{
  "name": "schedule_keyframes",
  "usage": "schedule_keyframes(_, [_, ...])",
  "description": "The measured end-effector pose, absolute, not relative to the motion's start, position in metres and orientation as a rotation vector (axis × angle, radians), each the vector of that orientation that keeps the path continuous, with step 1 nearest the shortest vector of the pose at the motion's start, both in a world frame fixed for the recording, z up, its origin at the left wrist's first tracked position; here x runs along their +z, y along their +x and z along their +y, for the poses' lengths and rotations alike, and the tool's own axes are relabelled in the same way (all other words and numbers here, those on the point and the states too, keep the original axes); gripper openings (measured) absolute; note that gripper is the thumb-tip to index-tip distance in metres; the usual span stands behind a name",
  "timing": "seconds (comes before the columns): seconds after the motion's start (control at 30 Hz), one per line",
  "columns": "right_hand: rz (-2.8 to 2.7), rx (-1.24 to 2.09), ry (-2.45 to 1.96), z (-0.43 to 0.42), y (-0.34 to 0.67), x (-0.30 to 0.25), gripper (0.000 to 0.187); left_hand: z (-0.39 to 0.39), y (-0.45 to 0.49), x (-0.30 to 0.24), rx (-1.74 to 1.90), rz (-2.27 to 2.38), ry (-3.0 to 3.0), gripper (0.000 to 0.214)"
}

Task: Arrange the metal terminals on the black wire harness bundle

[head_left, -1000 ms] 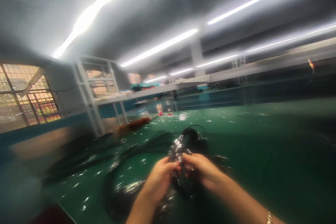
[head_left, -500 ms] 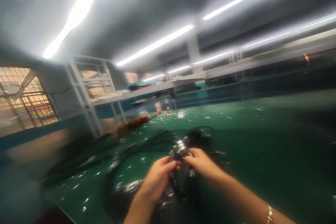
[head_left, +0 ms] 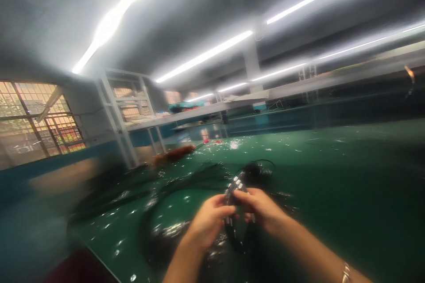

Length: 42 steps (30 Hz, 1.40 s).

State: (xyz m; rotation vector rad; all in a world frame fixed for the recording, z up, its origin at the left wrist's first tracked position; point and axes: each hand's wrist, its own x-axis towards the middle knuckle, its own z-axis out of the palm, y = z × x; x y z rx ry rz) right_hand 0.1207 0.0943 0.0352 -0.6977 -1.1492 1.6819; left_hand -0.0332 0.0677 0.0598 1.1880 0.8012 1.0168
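Note:
A small loop of black cable with shiny silvery bits along its top hangs between my two hands, above the green tabletop. My left hand closes thumb and fingers on its left side. On the other side, my right hand grips the loop near its top, with a bracelet on that wrist. Just beyond the hands lies a dark bundle of black cable. A bigger sweep of black cable curves over the table to the left. Blur hides the fine detail of the silvery bits.
The glossy green table stretches far to the right and back. A brownish-orange bundle lies at its far left, near a white-framed rack. More dark cables lie along the left edge. Beyond is a long raised shelf.
The whole view has swung slightly left, so things sit further right. My right-hand fingers have shifted over the top of the loop, which stays between both hands.

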Motion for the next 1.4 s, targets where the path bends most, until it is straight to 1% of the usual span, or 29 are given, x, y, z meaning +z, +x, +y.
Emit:
schedule_keyframes(0.07, [-1.150, 1.684, -0.684, 0.094, 0.121, 0.035, 0.022, 0.068, -0.032, 0.059, 1.004, 0.795, 1.211, 0.029])
schedule_keyframes(0.27, [-1.127, 1.743, -0.686, 0.097, 0.126, 0.030, 0.010, 0.070, -0.033, 0.056, 0.998, 0.784, 1.200, 0.021])
schedule_keyframes(0.37, [-1.114, 1.749, -0.700, 0.095, 0.129, 0.031, 0.007, 0.071, -0.033, 0.055, 0.996, 0.774, 1.200, 0.023])
schedule_keyframes(0.6, [-1.127, 1.842, -0.616, 0.090, 0.133, 0.036, 0.021, 0.067, -0.034, 0.057, 0.965, 0.719, 1.206, 0.019])
schedule_keyframes(0.73, [-1.139, 1.806, -0.621, 0.090, 0.132, 0.033, 0.017, 0.066, -0.033, 0.057, 0.956, 0.690, 1.227, 0.026])
schedule_keyframes(0.87, [-1.170, 1.756, -0.657, 0.090, 0.130, 0.030, 0.021, 0.065, -0.032, 0.059, 0.939, 0.732, 1.259, 0.032])
schedule_keyframes(1.0, [-1.210, 1.718, -0.681, 0.090, 0.131, 0.027, 0.021, 0.063, -0.029, 0.060, 0.963, 0.781, 1.274, 0.034])
schedule_keyframes(1.23, [-1.312, 1.663, -0.708, 0.091, 0.135, 0.022, 0.007, 0.060, -0.027, 0.058, 1.005, 0.809, 1.334, 0.037])
schedule_keyframes(1.4, [-1.369, 1.669, -0.696, 0.087, 0.138, 0.025, 0.017, 0.058, -0.027, 0.061, 0.954, 0.737, 1.354, 0.034])
